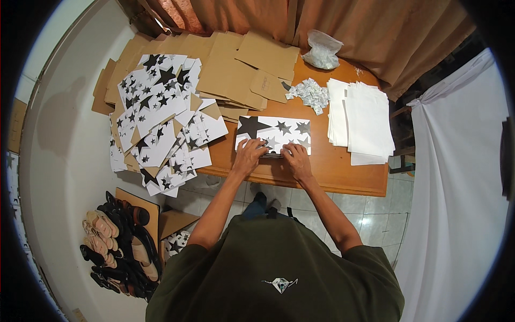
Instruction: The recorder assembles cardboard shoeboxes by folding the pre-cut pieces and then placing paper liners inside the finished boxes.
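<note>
A white cardboard box printed with black and grey stars lies lid up near the table's front edge. My left hand grips the left part of its front edge, with the fingers bent over the lid. On the right part of that same edge my right hand holds the box, its fingertips close to the middle. Between the two hands a narrow dark strip shows at the front of the box. The thumbs are partly hidden, and the inside of the box cannot be seen.
Star-printed cardboard sheets heap up at the left, beside brown flat cardboard. Right of the box stand small white packets, a clear plastic bag and stacked white paper on the wooden table. Shoes lie lower left.
</note>
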`<act>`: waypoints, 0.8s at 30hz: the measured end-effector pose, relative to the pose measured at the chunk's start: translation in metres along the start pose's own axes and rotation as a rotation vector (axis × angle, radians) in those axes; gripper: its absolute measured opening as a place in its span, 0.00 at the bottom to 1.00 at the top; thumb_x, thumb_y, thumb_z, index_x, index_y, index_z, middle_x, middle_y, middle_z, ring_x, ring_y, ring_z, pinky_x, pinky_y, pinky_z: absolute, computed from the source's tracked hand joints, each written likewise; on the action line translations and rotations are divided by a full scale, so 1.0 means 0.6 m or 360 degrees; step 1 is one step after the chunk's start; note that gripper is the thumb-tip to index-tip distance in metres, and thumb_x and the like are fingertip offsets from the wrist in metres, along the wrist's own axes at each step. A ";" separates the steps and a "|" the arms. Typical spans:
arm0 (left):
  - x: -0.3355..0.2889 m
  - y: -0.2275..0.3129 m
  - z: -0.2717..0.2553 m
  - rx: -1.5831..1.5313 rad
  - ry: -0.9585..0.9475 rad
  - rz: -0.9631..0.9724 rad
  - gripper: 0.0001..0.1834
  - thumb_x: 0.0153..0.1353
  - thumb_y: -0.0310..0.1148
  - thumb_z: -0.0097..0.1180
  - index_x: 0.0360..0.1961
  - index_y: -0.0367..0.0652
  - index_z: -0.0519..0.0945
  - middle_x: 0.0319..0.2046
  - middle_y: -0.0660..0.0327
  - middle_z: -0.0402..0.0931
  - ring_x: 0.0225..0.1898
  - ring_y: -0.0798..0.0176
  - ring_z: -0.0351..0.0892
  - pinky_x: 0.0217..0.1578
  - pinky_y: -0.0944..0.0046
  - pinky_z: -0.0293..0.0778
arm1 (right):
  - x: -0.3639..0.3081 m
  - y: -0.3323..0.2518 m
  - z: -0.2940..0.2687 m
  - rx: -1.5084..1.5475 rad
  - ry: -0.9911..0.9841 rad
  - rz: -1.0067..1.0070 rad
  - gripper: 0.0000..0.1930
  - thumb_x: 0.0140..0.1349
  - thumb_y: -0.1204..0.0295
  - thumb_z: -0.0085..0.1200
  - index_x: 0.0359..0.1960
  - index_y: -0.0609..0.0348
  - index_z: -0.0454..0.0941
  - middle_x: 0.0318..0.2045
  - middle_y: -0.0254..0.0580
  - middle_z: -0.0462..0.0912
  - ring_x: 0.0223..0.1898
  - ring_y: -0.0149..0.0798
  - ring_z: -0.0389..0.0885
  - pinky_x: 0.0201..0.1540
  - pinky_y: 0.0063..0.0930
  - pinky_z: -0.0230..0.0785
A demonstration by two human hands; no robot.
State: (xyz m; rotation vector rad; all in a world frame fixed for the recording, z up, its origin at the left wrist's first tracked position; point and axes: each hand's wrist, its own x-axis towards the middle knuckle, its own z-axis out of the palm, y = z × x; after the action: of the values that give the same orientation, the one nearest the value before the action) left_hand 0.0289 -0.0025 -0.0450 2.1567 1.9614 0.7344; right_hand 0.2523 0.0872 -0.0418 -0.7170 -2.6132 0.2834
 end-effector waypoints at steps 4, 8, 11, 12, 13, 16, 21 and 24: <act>0.000 0.000 0.007 -0.0027 0.0018 0.0027 0.21 0.55 0.19 0.58 0.48 0.53 0.85 0.55 0.62 0.79 0.63 0.57 0.72 0.65 0.44 0.58 | -0.005 0.013 0.020 -0.0093 0.0152 -0.0045 0.22 0.46 0.68 0.71 0.45 0.56 0.80 0.50 0.41 0.79 0.56 0.48 0.75 0.60 0.45 0.66; -0.014 -0.011 0.007 -0.0045 0.0064 0.0010 0.17 0.55 0.23 0.61 0.46 0.51 0.85 0.55 0.62 0.78 0.64 0.57 0.72 0.65 0.44 0.58 | 0.009 -0.017 0.014 0.0035 0.0266 -0.0007 0.16 0.53 0.67 0.68 0.41 0.57 0.80 0.48 0.41 0.80 0.55 0.48 0.76 0.59 0.44 0.66; 0.001 0.012 -0.008 -0.0145 0.0042 -0.0022 0.15 0.55 0.30 0.66 0.45 0.49 0.84 0.56 0.61 0.77 0.65 0.57 0.70 0.65 0.44 0.58 | 0.002 -0.013 0.020 -0.0038 0.0275 0.0067 0.15 0.56 0.65 0.65 0.43 0.57 0.80 0.47 0.42 0.80 0.54 0.47 0.76 0.61 0.47 0.64; 0.003 0.014 -0.008 -0.0142 0.0043 -0.0024 0.15 0.55 0.30 0.66 0.45 0.49 0.84 0.56 0.61 0.77 0.65 0.57 0.70 0.65 0.44 0.58 | 0.002 -0.014 0.024 -0.0036 0.0276 0.0065 0.15 0.56 0.65 0.65 0.43 0.57 0.80 0.47 0.42 0.80 0.54 0.47 0.76 0.61 0.47 0.64; 0.005 0.016 -0.008 -0.0145 0.0027 -0.0051 0.15 0.55 0.33 0.67 0.45 0.48 0.84 0.56 0.61 0.77 0.65 0.57 0.70 0.65 0.44 0.56 | 0.002 -0.014 0.029 -0.0054 0.0264 0.0111 0.14 0.57 0.65 0.65 0.42 0.56 0.80 0.48 0.42 0.80 0.55 0.47 0.75 0.62 0.48 0.64; 0.005 0.014 0.001 -0.0173 0.0028 -0.0129 0.15 0.55 0.36 0.68 0.44 0.48 0.83 0.57 0.61 0.76 0.67 0.56 0.67 0.67 0.42 0.52 | 0.003 -0.021 0.040 -0.0077 0.0271 0.0172 0.13 0.57 0.65 0.65 0.42 0.53 0.80 0.48 0.41 0.79 0.56 0.46 0.75 0.63 0.50 0.61; 0.010 0.020 0.011 -0.0203 0.0079 -0.0211 0.13 0.57 0.36 0.67 0.43 0.47 0.82 0.60 0.61 0.75 0.72 0.56 0.62 0.68 0.35 0.43 | 0.005 -0.024 0.047 -0.0074 0.0325 0.0129 0.13 0.58 0.66 0.64 0.44 0.49 0.80 0.50 0.38 0.79 0.58 0.45 0.74 0.64 0.56 0.56; 0.017 0.024 0.008 -0.0327 0.0000 -0.0316 0.12 0.57 0.35 0.66 0.42 0.47 0.82 0.62 0.60 0.74 0.73 0.56 0.60 0.68 0.32 0.40 | 0.010 -0.021 0.048 0.0039 0.0289 0.0246 0.14 0.57 0.66 0.64 0.46 0.48 0.80 0.51 0.37 0.79 0.59 0.44 0.73 0.64 0.57 0.54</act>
State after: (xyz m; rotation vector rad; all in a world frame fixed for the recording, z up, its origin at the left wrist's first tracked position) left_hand 0.0442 0.0061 -0.0404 1.8160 1.9671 0.8586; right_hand 0.2295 0.0770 -0.0616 -0.8946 -2.3839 0.2812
